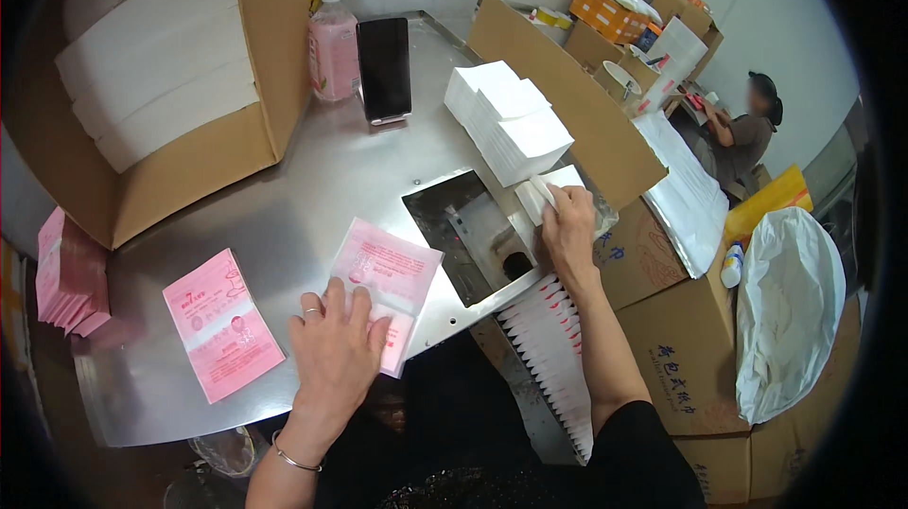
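Note:
My left hand (339, 346), with a ring and a bracelet, lies on a pink printed plastic tissue sleeve (392, 263) on the steel table; its fingers are spread and press the sleeve down. A white band runs across the sleeve. Beyond the table's rectangular opening, my right hand (570, 225) pinches a small stack of folded white tissues (535, 197), thumb and fingers closed around its near end. Just behind that stands a taller pile of folded white tissues (511, 121). Left of my left hand lies a stack of pink sleeves (222, 324).
A cardboard box (189, 173) of white tissues stands at the left, beside pink packets (71, 272). A phone (384, 69) and pink bottle (333, 50) stand at the back. The rectangular opening (459, 235) cuts the table. Cartons (681, 358) and a white bag (790, 310) fill the right; another person sits beyond.

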`<act>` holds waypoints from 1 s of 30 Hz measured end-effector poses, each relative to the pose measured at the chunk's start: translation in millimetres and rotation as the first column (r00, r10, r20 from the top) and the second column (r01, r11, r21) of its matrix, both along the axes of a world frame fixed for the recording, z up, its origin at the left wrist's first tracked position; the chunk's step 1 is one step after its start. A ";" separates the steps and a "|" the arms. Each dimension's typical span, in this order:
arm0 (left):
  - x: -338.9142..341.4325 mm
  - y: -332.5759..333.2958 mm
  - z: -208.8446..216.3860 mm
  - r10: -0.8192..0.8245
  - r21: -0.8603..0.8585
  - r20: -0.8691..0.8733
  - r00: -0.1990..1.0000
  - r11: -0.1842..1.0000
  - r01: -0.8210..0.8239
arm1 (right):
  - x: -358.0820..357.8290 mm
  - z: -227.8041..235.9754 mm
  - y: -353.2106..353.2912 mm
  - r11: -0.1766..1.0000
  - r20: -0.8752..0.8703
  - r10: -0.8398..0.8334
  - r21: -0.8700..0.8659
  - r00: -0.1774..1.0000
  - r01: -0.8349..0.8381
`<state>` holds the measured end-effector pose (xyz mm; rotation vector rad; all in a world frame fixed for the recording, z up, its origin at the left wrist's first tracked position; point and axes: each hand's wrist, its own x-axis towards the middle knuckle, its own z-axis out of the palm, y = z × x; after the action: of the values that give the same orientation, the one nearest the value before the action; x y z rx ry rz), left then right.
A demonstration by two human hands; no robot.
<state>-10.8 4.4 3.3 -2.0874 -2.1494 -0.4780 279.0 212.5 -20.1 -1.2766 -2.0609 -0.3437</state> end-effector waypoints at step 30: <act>-82.7 -85.8 4.2 0.079 0.368 0.373 0.925 0.902 -0.225 | -33.1 18.7 -36.2 0.997 0.001 0.067 -0.031 0.998 -0.067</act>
<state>-93.5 -81.4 7.6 -1.6858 -2.1222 -1.2396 245.9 176.3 -1.5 -1.2217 -2.1133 -0.2843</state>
